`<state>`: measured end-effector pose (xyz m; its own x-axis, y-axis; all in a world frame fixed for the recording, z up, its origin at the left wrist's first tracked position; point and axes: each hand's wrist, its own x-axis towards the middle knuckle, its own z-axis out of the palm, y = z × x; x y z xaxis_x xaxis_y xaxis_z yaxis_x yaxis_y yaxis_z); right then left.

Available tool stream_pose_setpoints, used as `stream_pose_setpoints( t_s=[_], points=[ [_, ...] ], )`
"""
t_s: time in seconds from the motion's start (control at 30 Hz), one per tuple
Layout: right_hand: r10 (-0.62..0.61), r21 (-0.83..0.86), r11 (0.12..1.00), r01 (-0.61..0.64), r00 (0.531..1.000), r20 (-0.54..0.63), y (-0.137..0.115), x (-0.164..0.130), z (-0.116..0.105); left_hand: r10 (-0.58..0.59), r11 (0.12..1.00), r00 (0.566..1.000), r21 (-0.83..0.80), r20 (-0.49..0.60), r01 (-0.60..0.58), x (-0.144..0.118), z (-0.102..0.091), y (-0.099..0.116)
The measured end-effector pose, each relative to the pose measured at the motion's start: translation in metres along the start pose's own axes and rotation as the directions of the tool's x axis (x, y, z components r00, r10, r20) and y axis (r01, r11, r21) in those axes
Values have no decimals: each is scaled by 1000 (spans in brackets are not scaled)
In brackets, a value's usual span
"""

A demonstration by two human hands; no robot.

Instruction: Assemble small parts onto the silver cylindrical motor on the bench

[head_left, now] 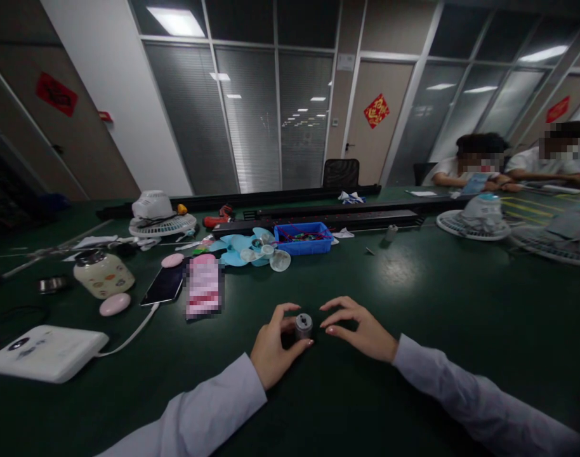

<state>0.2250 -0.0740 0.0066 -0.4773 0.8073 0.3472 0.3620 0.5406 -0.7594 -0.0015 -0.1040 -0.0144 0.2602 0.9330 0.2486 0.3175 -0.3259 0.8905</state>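
Note:
On the green table stands a small grey metal cylinder, upright, with dark holes in its top face. My left hand curls around it from the left, the thumb in front and the fingers behind and beside it. To the right of the cylinder, my right hand hovers with fingers apart, holding nothing and not touching the part. A similar small cylinder stands farther back to the right, near a small thin metal piece.
A blue bin of wired parts and light-blue fan blades lie ahead. On the left are a phone, a white power bank with a cable and a cream jar. Fan housings and two people are at the right.

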Motion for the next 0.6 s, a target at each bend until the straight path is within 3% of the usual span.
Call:
stream_pose_setpoints(
  t_s=[0.17,0.3,0.6],
  points=[
    [48,-168,986,-26,991,128,13,-22,-21,-5,1000,1000,12,-10,5,0,-1,2],
    [47,-243,970,3,978,202,14,-27,-26,-14,1000,1000,23,-6,14,0,-1,2],
    [35,-102,995,-15,981,190,19,-26,-20,-41,998,999,41,21,40,0,-1,-1]
  ],
)
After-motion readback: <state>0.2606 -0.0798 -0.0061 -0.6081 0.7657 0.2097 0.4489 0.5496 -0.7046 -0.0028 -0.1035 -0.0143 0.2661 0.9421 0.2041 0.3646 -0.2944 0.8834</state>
